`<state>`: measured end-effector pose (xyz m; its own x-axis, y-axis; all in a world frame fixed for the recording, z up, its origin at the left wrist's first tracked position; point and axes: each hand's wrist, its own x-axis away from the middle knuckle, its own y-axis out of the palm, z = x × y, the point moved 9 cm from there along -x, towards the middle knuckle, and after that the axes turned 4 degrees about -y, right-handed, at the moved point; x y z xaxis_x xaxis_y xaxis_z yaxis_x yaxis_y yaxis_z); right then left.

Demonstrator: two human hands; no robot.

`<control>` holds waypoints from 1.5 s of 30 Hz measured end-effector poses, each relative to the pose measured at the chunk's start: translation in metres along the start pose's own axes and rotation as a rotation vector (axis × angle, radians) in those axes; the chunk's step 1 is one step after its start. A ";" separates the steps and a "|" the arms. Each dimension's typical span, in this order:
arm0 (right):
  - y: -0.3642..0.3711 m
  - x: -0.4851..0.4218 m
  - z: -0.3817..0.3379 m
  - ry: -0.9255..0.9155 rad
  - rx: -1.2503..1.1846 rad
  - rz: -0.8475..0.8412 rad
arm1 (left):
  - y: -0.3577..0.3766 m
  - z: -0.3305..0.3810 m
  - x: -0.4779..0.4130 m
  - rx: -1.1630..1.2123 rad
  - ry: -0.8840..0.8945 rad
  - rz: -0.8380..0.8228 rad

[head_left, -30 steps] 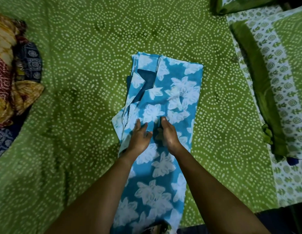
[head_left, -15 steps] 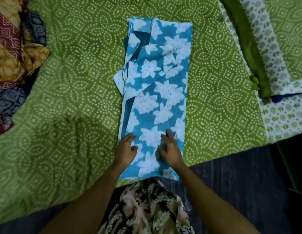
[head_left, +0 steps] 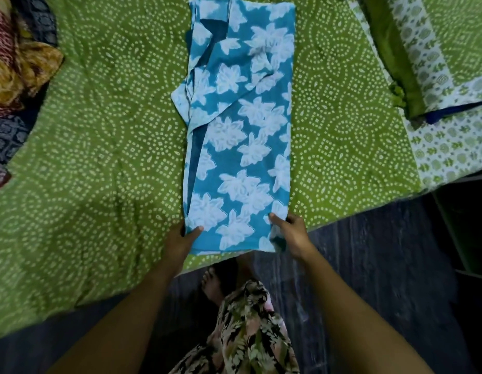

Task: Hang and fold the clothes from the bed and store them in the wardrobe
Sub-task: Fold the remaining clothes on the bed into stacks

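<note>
At the bed's left edge waits a heap of clothes. The left hand pinches the near left corner of the blue garment, thumb on top. The garment lies as a long strip running from the bed's near edge toward the far one. The right hand grips its near right corner, fingers curled round the cloth. This looks like mid-fold. The next move would be lifting both corners together and laying them level over the far end.

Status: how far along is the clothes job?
Done: the blue floral garment lies folded into a long strip on the green bedsheet. In hand: the left hand and right hand pinch its near corners. Left: its crosswise folds, the pile of clothes at far left, storing; no wardrobe in view.
</note>
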<state>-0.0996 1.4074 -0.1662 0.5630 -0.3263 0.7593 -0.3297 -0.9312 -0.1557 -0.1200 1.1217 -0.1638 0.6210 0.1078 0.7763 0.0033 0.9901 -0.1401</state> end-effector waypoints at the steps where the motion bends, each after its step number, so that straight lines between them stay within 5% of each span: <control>1: 0.000 0.002 -0.001 0.013 0.009 -0.025 | 0.000 -0.002 0.000 0.011 -0.024 -0.024; 12: -0.015 0.031 -0.029 0.044 -0.150 0.027 | -0.002 0.014 0.014 0.347 -0.334 -0.116; 16: -0.012 0.015 -0.095 -0.031 -0.236 0.005 | 0.020 0.080 0.009 0.546 -0.305 -0.242; 21: 0.004 -0.034 -0.141 0.062 -0.424 0.063 | 0.036 0.155 -0.041 0.616 -0.217 -0.192; 23: -0.004 -0.048 -0.152 0.001 -0.361 0.257 | 0.047 0.172 -0.055 0.441 -0.187 -0.206; 25: -0.008 -0.042 -0.188 -0.316 0.055 0.444 | 0.053 0.183 -0.066 0.089 -0.023 -0.122; 27: 0.032 -0.028 -0.218 -0.716 0.449 0.338 | 0.051 0.198 -0.071 -0.311 0.320 0.047; 29: 0.083 -0.024 -0.206 -0.899 0.832 0.018 | 0.064 0.189 -0.072 -0.674 0.533 -0.012; 31: 0.110 -0.046 -0.156 -0.759 1.217 -0.352 | 0.071 0.157 -0.085 -0.989 0.572 -0.149; 33: 0.109 -0.059 -0.122 -0.679 1.524 -0.519 | 0.070 0.134 -0.089 -1.238 0.579 -0.184; 38: 0.100 -0.059 -0.122 -0.716 1.681 -0.458 | 0.071 0.143 -0.086 -1.398 0.697 0.002; 45: 0.092 -0.039 -0.128 -0.485 1.728 -0.341 | 0.084 0.151 -0.064 -1.741 0.475 -0.046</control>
<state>-0.2485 1.3554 -0.1293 0.6788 0.1719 0.7139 0.7196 0.0381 -0.6934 -0.2776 1.2115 -0.1326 0.7432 -0.2562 0.6181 0.5623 -0.2616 -0.7845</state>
